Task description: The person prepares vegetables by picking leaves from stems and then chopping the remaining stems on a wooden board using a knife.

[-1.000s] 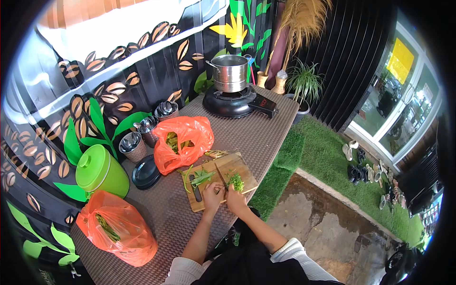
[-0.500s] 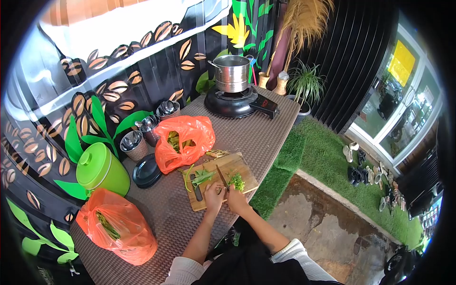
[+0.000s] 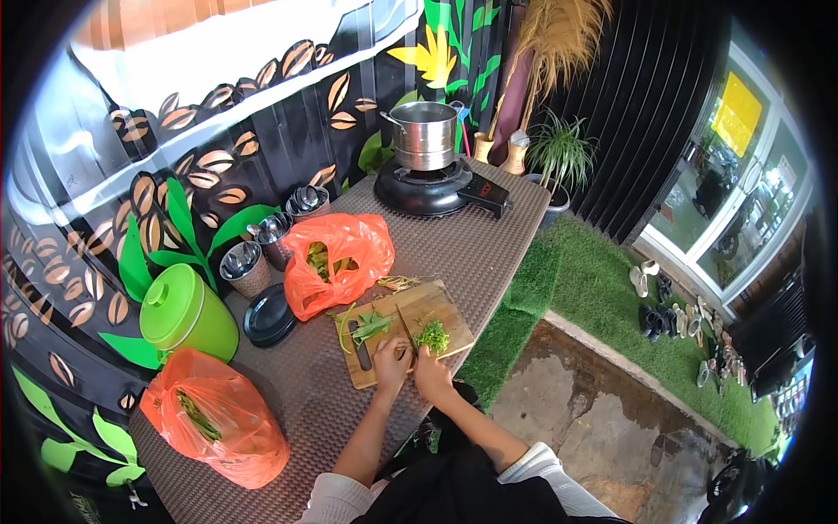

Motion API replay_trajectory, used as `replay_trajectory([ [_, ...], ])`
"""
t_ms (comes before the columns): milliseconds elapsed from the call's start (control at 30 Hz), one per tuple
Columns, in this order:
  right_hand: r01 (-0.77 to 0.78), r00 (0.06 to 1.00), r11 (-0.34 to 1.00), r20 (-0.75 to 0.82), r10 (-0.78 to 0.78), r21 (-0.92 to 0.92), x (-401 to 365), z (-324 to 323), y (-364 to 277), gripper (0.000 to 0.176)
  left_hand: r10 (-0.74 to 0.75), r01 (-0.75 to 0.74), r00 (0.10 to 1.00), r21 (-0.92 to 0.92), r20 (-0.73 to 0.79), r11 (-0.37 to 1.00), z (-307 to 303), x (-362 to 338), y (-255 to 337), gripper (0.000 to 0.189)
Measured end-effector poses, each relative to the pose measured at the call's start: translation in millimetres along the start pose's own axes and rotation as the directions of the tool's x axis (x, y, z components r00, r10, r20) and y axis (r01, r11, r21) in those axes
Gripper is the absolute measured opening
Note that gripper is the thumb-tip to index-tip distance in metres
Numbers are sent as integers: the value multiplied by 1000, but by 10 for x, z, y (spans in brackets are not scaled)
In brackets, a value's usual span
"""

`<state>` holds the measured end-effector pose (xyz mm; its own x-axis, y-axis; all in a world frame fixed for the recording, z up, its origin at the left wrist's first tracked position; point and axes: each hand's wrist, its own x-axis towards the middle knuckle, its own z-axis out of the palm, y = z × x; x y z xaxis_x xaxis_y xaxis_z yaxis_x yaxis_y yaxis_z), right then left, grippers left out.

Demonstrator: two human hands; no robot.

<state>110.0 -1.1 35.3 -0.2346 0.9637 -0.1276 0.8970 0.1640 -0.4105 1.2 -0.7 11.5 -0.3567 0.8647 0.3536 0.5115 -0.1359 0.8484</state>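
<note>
The right hand [image 3: 434,377] is closed around the handle of a knife [image 3: 407,326], the fingers pressed together and the handle mostly covered; the blade points away from the person, over the cutting board [image 3: 447,316]. The left hand [image 3: 392,362] is at the near edge of the board, just beside the blade, with its fingers bent inward; whether they pinch anything cannot be told. Chopped greens [image 3: 431,336] lie in a small heap on the board, to the right of the blade. Flat green leaves [image 3: 372,326] lie to its left, near the dark slot in the board. Beyond the board, near its far left corner, an open orange bag [image 3: 371,240] shows leafy stalks [image 3: 319,260] inside. Left of that bag are a stack of dark plates [image 3: 270,316] and three cups holding metal cutlery, noted as the near cup [image 3: 246,272], the middle cup [image 3: 276,236] and the far cup [image 3: 307,203]. A lidded green container [image 3: 179,310] is further left, with a second orange bag [image 3: 236,445] in front of it. At the far end of the table [image 3: 489,236], a metal pot [image 3: 425,140] sits upright on a black stove [image 3: 419,196]. Past the table are a potted plant [image 3: 560,153], green turf [image 3: 580,253] and several shoes [image 3: 672,319] near a glass door [image 3: 742,175].
</note>
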Motion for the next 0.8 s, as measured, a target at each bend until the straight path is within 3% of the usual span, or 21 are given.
replay_trajectory([
  [133, 56, 998, 995, 17, -58, 87, 150, -67, 14, 23, -4, 4, 1000, -33, 0, 999, -3, -23, 1, 14],
  [200, 56, 998, 995, 38, -59, 81, 166, -146, 60, 23, 104, -99, 993, 98, -53, 990, -2, -13, -24, 15],
  [267, 65, 996, 995, 63, -70, 73, 124, -131, 55, 23, 102, -97, 993, 88, -55, 991, 8, -27, -62, 15],
  [367, 73, 995, 997, -70, -74, -12, -9, -30, 19, 25, 39, -38, 999, 35, -34, 999, -13, -21, 5, 15],
  [433, -56, 993, 996, 104, 49, 67, -10, -89, -77, 31, -24, 24, 1000, -3, -8, 1000, -31, -27, 39, 14],
  [533, 47, 995, 996, 89, -54, 82, 115, -101, 20, 32, -36, 37, 999, -36, 27, 999, -34, -52, 13, 12],
  [600, 62, 995, 995, 69, -68, 83, 90, -108, 65, 32, 59, -61, 998, 52, 22, 997, -26, -47, 4, 11],
  [800, 24, 998, 999, 49, -25, 27, -72, -132, -59, 31, 133, -142, 989, 197, 60, 970, -87, -130, 37, 14],
])
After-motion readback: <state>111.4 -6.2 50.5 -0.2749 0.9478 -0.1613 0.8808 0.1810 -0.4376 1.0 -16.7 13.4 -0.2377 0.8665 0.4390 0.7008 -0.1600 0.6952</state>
